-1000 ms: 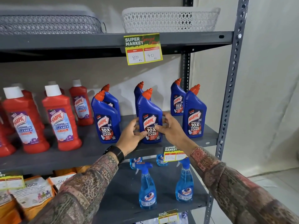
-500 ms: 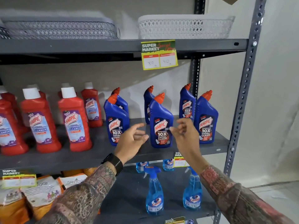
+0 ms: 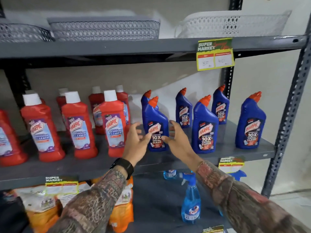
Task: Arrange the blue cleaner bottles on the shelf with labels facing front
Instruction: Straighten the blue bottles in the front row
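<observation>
Several blue cleaner bottles with orange caps stand on the grey middle shelf [image 3: 235, 155]. The front row holds a left bottle [image 3: 155, 118], a middle bottle [image 3: 204, 115] and a right bottle [image 3: 251, 113], all with labels facing me. Behind them stand more blue bottles, one at the back middle [image 3: 183, 106] and one at the back right [image 3: 219, 101]. My left hand [image 3: 137, 142] and my right hand [image 3: 176, 140] hover on either side of the front left bottle, fingers spread, holding nothing.
Red bathroom cleaner bottles [image 3: 75, 125] fill the shelf's left half. Mesh baskets [image 3: 104, 28] sit on the top shelf, under which hangs a yellow price tag [image 3: 215, 55]. Below are a light-blue spray bottle [image 3: 191, 204] and orange pouches [image 3: 121, 214]. A perforated upright [image 3: 289, 118] bounds the right side.
Both hands let go of the front middle blue bottle and moved left; they now flank the front left bottle. The view has shifted left.
</observation>
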